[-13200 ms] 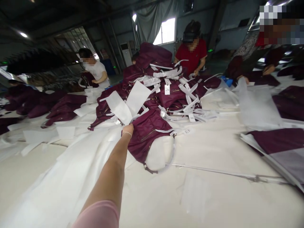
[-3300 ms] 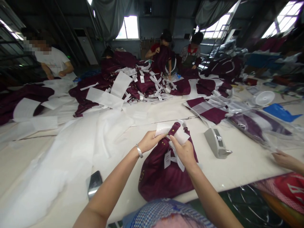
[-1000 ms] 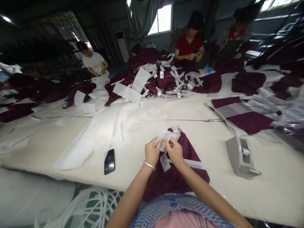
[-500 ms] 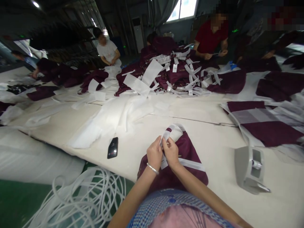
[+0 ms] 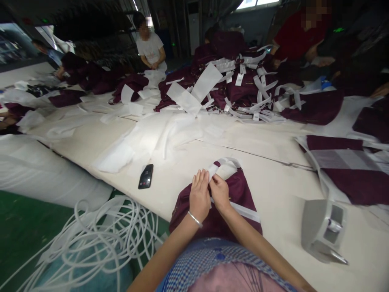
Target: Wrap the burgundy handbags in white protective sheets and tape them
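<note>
A maroon bag (image 5: pixel 243 190) lies on the table in front of me. Its looped handle is wrapped in a white strip (image 5: pixel 213 169), with a spot of maroon showing through. My left hand (image 5: pixel 199 196), a silver bangle at its wrist, rests on the left side of this wrap with fingers stretched out and lying flat. Close beside it, my right hand (image 5: pixel 220 191) has its fingers curled and pinched on the wrap's lower end; the fingertips are partly hidden. Another white band (image 5: pixel 245 211) crosses the bag's right side.
A black phone (image 5: pixel 146 177) lies to the left and a grey tape dispenser (image 5: pixel 323 229) stands at the right. Maroon bags (image 5: pixel 225 42) with white-wrapped straps are heaped across the table (image 5: pixel 273 182). White tubing (image 5: pixel 106 239) coils below the left edge. Co-workers stand beyond.
My left hand has gone from pinching the wrap to lying flat against it with straightened fingers. My right hand stays at the wrap. The view has shifted slightly.
</note>
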Demonstrator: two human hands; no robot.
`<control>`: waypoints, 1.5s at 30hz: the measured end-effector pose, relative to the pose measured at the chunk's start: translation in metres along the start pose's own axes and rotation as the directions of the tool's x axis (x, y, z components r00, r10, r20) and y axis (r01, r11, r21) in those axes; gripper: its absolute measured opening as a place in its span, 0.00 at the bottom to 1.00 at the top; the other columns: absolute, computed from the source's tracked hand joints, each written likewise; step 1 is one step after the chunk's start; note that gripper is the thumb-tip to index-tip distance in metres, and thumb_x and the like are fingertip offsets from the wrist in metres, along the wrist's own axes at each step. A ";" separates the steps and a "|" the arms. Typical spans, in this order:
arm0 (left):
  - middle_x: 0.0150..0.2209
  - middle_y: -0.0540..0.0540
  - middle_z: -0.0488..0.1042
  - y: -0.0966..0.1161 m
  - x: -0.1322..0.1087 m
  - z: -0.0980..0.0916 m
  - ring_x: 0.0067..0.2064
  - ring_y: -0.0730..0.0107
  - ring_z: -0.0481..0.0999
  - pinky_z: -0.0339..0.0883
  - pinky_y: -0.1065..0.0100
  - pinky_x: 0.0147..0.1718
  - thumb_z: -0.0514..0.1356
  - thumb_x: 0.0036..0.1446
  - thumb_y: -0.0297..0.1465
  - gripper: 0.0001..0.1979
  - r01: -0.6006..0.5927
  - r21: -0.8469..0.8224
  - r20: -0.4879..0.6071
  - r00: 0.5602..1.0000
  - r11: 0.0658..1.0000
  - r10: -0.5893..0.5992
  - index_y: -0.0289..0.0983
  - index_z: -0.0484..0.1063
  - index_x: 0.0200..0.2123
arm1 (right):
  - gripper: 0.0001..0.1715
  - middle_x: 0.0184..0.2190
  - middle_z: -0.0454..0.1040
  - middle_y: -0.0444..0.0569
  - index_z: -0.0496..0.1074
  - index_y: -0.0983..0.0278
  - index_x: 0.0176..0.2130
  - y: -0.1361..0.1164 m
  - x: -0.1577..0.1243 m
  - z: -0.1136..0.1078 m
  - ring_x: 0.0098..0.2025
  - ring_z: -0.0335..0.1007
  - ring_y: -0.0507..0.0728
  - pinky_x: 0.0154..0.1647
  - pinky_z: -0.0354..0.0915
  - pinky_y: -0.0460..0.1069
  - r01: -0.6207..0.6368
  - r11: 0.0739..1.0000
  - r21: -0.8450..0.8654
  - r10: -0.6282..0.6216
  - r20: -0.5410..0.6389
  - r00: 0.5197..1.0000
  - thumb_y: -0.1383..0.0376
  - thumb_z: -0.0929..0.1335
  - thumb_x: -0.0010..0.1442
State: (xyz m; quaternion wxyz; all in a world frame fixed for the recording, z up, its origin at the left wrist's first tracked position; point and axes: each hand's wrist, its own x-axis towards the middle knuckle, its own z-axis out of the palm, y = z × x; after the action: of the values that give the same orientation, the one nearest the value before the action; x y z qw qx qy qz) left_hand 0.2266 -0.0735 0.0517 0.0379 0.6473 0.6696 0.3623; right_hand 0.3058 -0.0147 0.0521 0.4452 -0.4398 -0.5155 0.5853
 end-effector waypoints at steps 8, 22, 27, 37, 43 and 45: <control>0.69 0.38 0.50 -0.007 -0.006 0.006 0.71 0.58 0.43 0.50 0.44 0.66 0.43 0.63 0.21 0.30 -0.070 0.039 -0.046 0.996 0.997 0.072 0.34 0.46 0.68 | 0.17 0.37 0.77 0.47 0.74 0.63 0.38 -0.012 -0.011 -0.008 0.41 0.72 0.58 0.46 0.67 0.51 -0.067 0.971 0.231 0.021 0.193 0.981 0.53 0.71 0.56; 0.57 0.40 0.71 -0.045 0.031 -0.034 0.58 0.59 0.71 0.63 0.56 0.60 0.59 0.61 0.38 0.25 0.169 -0.313 0.228 0.969 0.935 -0.098 0.37 0.64 0.60 | 0.16 0.33 0.78 0.46 0.76 0.64 0.36 -0.005 0.001 -0.008 0.36 0.72 0.56 0.40 0.66 0.48 -0.049 0.985 0.165 0.031 0.108 0.994 0.54 0.74 0.54; 0.53 0.40 0.73 -0.047 0.029 -0.024 0.53 0.59 0.73 0.67 0.57 0.54 0.58 0.60 0.31 0.24 0.134 -0.235 0.193 0.977 0.963 -0.088 0.37 0.63 0.59 | 0.17 0.35 0.78 0.47 0.78 0.64 0.37 0.003 0.007 -0.009 0.37 0.71 0.56 0.41 0.66 0.49 -0.036 0.989 0.142 0.026 0.070 0.997 0.55 0.75 0.51; 0.47 0.37 0.73 -0.054 0.026 -0.008 0.49 0.55 0.73 0.68 0.56 0.47 0.49 0.64 0.35 0.22 0.078 -0.091 0.169 0.984 0.993 -0.062 0.34 0.62 0.59 | 0.20 0.38 0.78 0.49 0.78 0.62 0.45 0.007 -0.013 -0.045 0.36 0.74 0.55 0.41 0.70 0.51 0.016 1.000 -0.007 -0.016 0.018 1.000 0.55 0.72 0.55; 0.39 0.40 0.72 -0.062 0.038 -0.003 0.41 0.55 0.72 0.65 0.61 0.39 0.47 0.64 0.39 0.22 0.036 0.022 0.244 0.969 0.999 -0.040 0.34 0.64 0.56 | 0.19 0.53 0.73 0.56 0.75 0.62 0.48 0.030 -0.105 -0.229 0.58 0.65 0.61 0.64 0.55 0.59 -0.100 0.713 -0.694 -0.444 -0.557 0.702 0.56 0.65 0.62; 0.38 0.41 0.71 -0.060 0.039 -0.003 0.41 0.55 0.72 0.64 0.62 0.37 0.47 0.64 0.39 0.22 0.026 0.028 0.256 0.966 0.999 -0.032 0.34 0.64 0.55 | 0.24 0.59 0.66 0.62 0.74 0.67 0.49 0.042 -0.134 -0.286 0.64 0.56 0.64 0.67 0.48 0.61 -0.357 0.686 -0.634 -0.412 -0.743 0.527 0.56 0.66 0.59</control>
State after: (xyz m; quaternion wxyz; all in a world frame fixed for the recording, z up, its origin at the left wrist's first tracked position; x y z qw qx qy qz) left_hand 0.1683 -0.0342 0.0383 0.1218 0.6793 0.6728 0.2667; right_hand 0.6102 -0.0875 -0.0057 0.4336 -0.7942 -0.4247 0.0303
